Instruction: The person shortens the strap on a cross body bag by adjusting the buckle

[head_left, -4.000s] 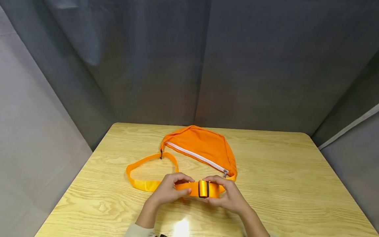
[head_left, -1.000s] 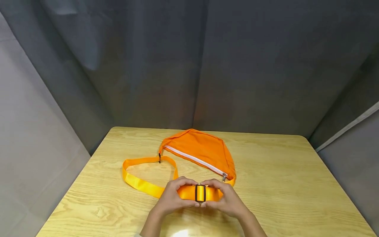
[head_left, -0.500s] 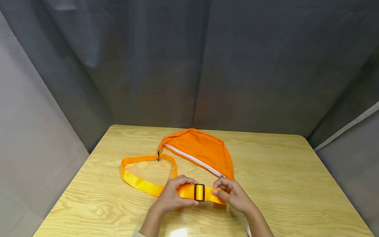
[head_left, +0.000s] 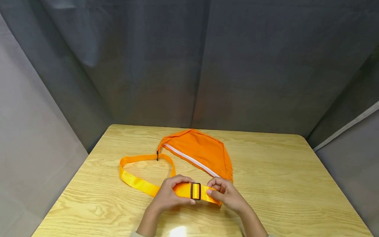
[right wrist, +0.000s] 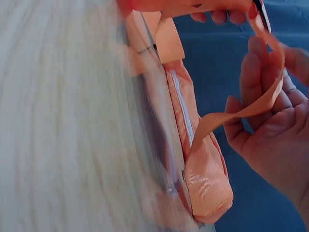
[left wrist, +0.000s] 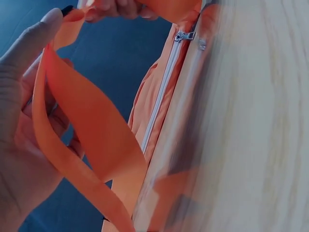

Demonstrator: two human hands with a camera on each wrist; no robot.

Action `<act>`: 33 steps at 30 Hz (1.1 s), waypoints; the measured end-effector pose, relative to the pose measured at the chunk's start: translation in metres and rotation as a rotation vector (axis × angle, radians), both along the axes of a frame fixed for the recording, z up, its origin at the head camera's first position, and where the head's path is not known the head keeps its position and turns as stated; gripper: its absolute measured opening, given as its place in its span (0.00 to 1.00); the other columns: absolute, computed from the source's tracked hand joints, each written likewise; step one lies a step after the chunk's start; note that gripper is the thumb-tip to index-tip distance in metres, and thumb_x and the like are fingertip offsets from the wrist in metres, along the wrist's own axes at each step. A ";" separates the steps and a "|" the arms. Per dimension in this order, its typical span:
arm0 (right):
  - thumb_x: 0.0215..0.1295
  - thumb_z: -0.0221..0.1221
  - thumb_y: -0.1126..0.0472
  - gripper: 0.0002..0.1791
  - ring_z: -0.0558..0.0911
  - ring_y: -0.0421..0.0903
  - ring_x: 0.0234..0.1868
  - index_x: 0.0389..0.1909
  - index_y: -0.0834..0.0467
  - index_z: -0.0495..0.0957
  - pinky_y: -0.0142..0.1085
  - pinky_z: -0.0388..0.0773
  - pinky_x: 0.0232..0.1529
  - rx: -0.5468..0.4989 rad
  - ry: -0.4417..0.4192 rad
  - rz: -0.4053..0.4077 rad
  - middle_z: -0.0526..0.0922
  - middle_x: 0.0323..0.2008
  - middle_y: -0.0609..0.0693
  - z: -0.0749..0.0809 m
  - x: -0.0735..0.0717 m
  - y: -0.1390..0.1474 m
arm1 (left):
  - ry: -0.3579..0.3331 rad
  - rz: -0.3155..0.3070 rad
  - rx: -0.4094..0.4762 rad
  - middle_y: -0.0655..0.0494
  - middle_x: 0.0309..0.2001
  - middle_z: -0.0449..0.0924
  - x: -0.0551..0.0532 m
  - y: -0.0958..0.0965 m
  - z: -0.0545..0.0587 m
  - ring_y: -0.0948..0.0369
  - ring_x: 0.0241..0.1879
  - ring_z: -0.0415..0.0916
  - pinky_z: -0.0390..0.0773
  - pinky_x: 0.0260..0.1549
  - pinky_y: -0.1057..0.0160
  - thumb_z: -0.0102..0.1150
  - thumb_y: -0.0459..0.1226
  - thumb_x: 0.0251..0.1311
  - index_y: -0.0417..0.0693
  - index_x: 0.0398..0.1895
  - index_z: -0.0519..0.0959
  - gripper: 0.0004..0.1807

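Observation:
An orange waist bag (head_left: 198, 149) with a white zip (head_left: 189, 158) lies on the table. Its yellow-orange strap (head_left: 139, 184) loops out to the left and comes round in front. My left hand (head_left: 170, 194) grips the strap at the black slider buckle (head_left: 199, 191), forefinger at the top edge and thumb at the bottom. Just right of the buckle, my right hand (head_left: 229, 196) pinches the strap between thumb and forefinger. In the left wrist view the strap (left wrist: 91, 121) hangs in a fold beside the palm. The right wrist view shows the strap (right wrist: 222, 118) curving past my right fingers.
The wooden table (head_left: 275, 171) extends on both sides of the bag. A dark grey curtain (head_left: 154, 65) hangs behind it, with lighter panels (head_left: 35, 115) at the sides. A small black strap fitting (head_left: 157, 155) sits at the bag's left corner.
My right hand has left the buckle and now pinches the strap farther right. My left hand, left of the buckle at first, now holds its edges. Hands and buckle have shifted slightly left.

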State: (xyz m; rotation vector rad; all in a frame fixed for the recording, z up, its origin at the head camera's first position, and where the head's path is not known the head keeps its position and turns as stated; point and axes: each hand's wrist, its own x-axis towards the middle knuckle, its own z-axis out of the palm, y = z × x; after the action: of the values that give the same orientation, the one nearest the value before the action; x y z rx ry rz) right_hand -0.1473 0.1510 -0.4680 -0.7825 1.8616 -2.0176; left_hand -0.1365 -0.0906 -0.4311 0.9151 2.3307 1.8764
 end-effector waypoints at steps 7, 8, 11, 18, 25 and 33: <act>0.64 0.54 0.71 0.07 0.66 0.35 0.19 0.37 0.74 0.69 0.26 0.66 0.20 0.013 -0.010 -0.018 0.70 0.22 0.45 -0.002 0.000 -0.006 | -0.076 -0.036 0.001 0.51 0.42 0.81 0.000 -0.001 -0.003 0.57 0.38 0.77 0.77 0.40 0.61 0.75 0.29 0.37 0.40 0.44 0.80 0.25; 0.64 0.54 0.71 0.08 0.67 0.35 0.20 0.37 0.74 0.69 0.26 0.66 0.20 0.009 -0.014 -0.022 0.70 0.23 0.46 -0.001 0.000 -0.006 | -0.075 -0.043 0.010 0.51 0.42 0.81 -0.001 -0.001 -0.004 0.58 0.38 0.77 0.77 0.39 0.61 0.75 0.29 0.37 0.40 0.44 0.80 0.25; 0.63 0.54 0.73 0.08 0.68 0.35 0.22 0.37 0.76 0.68 0.25 0.68 0.23 -0.015 -0.023 -0.029 0.71 0.25 0.47 -0.001 0.000 -0.005 | -0.058 -0.063 0.029 0.52 0.42 0.81 -0.003 0.001 -0.005 0.58 0.38 0.77 0.77 0.39 0.61 0.75 0.28 0.37 0.40 0.44 0.80 0.25; 0.62 0.54 0.75 0.08 0.68 0.34 0.21 0.36 0.78 0.67 0.24 0.66 0.21 -0.098 -0.030 -0.022 0.73 0.25 0.46 -0.002 0.000 -0.007 | -0.069 -0.035 -0.005 0.52 0.42 0.81 -0.003 0.004 -0.003 0.58 0.38 0.77 0.77 0.39 0.62 0.76 0.29 0.36 0.41 0.43 0.80 0.25; 0.62 0.54 0.73 0.10 0.67 0.34 0.20 0.37 0.78 0.66 0.24 0.65 0.21 -0.106 -0.039 -0.010 0.72 0.25 0.46 0.004 -0.001 -0.010 | -0.010 -0.032 -0.001 0.51 0.41 0.81 -0.002 0.008 0.000 0.57 0.35 0.77 0.78 0.35 0.61 0.76 0.28 0.35 0.41 0.43 0.80 0.25; 0.63 0.56 0.70 0.08 0.71 0.36 0.23 0.38 0.73 0.71 0.27 0.69 0.23 0.018 -0.004 -0.032 0.77 0.25 0.49 0.005 -0.001 0.002 | 0.034 -0.019 0.015 0.49 0.40 0.82 0.000 0.006 0.001 0.57 0.36 0.78 0.78 0.35 0.60 0.76 0.27 0.33 0.39 0.41 0.80 0.25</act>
State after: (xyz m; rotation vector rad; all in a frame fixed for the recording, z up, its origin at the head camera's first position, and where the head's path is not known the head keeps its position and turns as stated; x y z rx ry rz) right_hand -0.1481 0.1535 -0.4632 -0.7483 1.8991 -2.0169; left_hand -0.1367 -0.0842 -0.4302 0.9751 2.3209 1.8886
